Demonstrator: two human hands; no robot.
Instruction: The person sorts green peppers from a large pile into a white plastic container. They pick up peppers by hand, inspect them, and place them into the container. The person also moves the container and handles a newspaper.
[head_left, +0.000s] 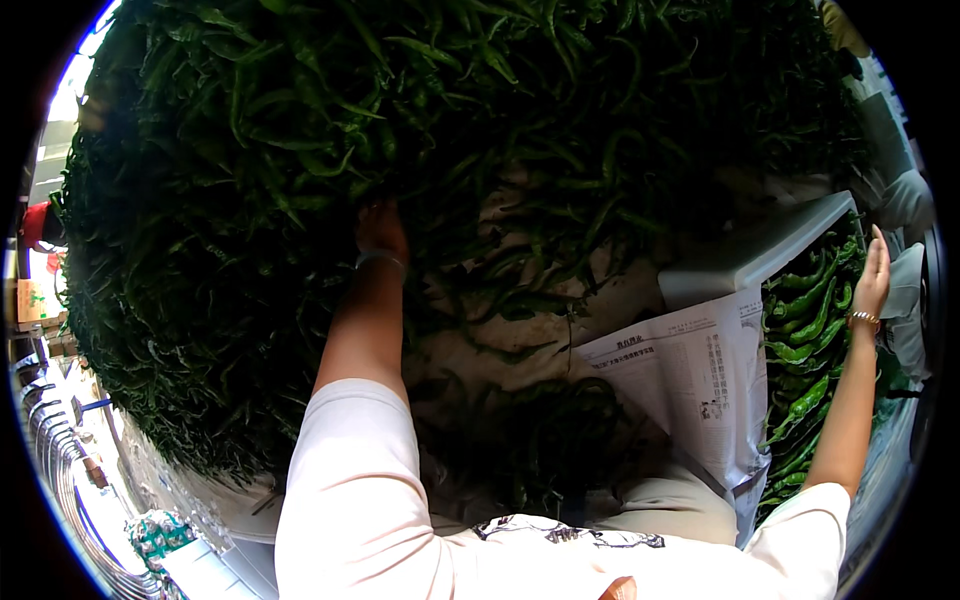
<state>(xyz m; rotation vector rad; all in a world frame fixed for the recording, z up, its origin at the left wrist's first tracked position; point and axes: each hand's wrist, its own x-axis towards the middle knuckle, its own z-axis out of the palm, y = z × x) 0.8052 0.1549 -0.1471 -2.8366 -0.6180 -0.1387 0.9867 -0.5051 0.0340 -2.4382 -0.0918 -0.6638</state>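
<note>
A huge heap of long green chili peppers (300, 135) fills the upper and left part of the view. My left hand (381, 229), with a bracelet at the wrist, reaches against the heap; its fingertips are in shadow, and I cannot tell whether it holds a pepper. At the right stands a white foam box (757, 255) lined with newspaper (675, 375) and filled with green peppers (802, 345) lying side by side. My right hand (874, 270), a gold-coloured bracelet on its wrist, is at the box's far right side, fingers extended and nothing seen in it.
Loose peppers (517, 300) lie scattered on a pale sheet (536, 337) before me, and a smaller dark pile (555, 427) is near my lap. Metal hoops (56, 442) and a green-and-white bundle (159, 534) are at the lower left. White bags stand beyond the box.
</note>
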